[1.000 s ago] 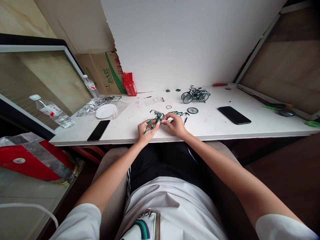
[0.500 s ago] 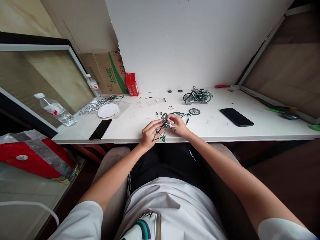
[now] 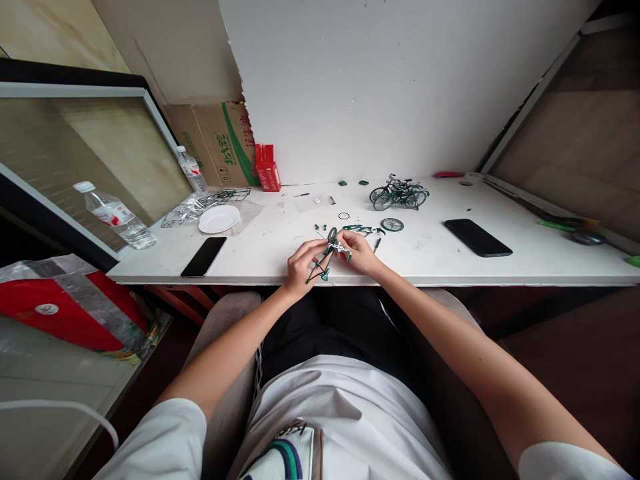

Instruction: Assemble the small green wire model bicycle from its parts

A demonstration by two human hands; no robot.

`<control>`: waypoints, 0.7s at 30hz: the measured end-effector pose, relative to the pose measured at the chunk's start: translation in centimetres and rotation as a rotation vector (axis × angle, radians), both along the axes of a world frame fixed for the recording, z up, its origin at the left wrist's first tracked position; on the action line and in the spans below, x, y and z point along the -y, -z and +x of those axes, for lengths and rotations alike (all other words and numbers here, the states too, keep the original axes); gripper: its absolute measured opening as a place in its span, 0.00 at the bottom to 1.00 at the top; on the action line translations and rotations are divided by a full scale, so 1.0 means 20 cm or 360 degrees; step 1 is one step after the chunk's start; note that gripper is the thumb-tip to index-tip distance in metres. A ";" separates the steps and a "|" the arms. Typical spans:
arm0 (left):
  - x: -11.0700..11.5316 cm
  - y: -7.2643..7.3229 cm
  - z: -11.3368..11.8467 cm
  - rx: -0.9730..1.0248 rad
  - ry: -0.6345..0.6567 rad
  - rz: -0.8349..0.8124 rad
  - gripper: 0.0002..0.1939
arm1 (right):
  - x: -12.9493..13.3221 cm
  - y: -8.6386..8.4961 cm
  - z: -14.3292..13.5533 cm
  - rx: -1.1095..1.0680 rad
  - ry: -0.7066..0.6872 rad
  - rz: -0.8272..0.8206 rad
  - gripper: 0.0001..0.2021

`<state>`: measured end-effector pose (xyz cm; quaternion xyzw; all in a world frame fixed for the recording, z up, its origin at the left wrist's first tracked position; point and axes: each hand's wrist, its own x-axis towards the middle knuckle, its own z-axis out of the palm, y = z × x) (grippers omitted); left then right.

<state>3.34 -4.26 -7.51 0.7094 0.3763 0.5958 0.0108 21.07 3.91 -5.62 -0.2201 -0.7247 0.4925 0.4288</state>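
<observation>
A green model bicycle frame (image 3: 323, 265), with one wheel fitted at its far end, is held between both hands above the table's front edge. My left hand (image 3: 302, 267) grips it from the left, fingers along the wheel (image 3: 332, 235). From the right, my right hand (image 3: 359, 252) pinches it near the silver handlebar (image 3: 339, 247); the fingertips partly hide the join. Just beyond the hands lie a second green frame part (image 3: 361, 230), a loose wheel (image 3: 393, 225) and a thin black ring (image 3: 344, 215). A small dark tool (image 3: 377, 245) rests beside my right hand.
Assembled model bicycles (image 3: 399, 193) stand at the back right. A black phone (image 3: 478, 238) lies right, another phone (image 3: 203, 257) left. A white plate (image 3: 219, 219), a water bottle (image 3: 116, 215), a red box (image 3: 268, 168) and a carton (image 3: 215, 143) are on the left.
The view has shifted slightly. The wheel in my hands has turned to a narrower angle, and my right fingers have moved a little over the handlebar. Both hands keep their hold.
</observation>
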 end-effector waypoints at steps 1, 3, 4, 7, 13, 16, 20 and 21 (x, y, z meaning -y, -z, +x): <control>0.00 0.00 0.00 0.0014 -0.0013 -0.0010 0.11 | 0.00 0.00 0.00 0.0008 0.0006 0.0003 0.28; -0.01 0.01 0.00 0.0040 -0.0054 -0.0010 0.12 | 0.01 -0.01 0.00 0.0028 0.0003 -0.0001 0.28; -0.02 0.01 -0.01 0.0052 -0.0075 -0.0006 0.12 | 0.01 -0.01 0.00 0.0042 -0.0005 -0.0003 0.28; -0.02 0.01 -0.01 0.0069 -0.0098 -0.0004 0.12 | 0.01 -0.01 0.00 0.0052 -0.0038 -0.0003 0.25; 0.00 0.00 0.00 0.0001 -0.0016 0.0028 0.12 | -0.02 0.02 0.00 -0.0037 0.0028 0.0027 0.19; -0.01 0.01 0.00 0.0022 0.0000 0.0064 0.13 | -0.03 0.03 0.00 -0.0070 0.0161 0.0010 0.19; -0.03 0.04 -0.01 0.0056 -0.0066 0.0049 0.11 | -0.03 0.03 0.00 -0.0007 0.0161 0.0089 0.17; -0.03 0.04 -0.01 0.0054 -0.0074 0.0042 0.11 | -0.02 0.03 0.00 0.0016 0.0163 0.0123 0.17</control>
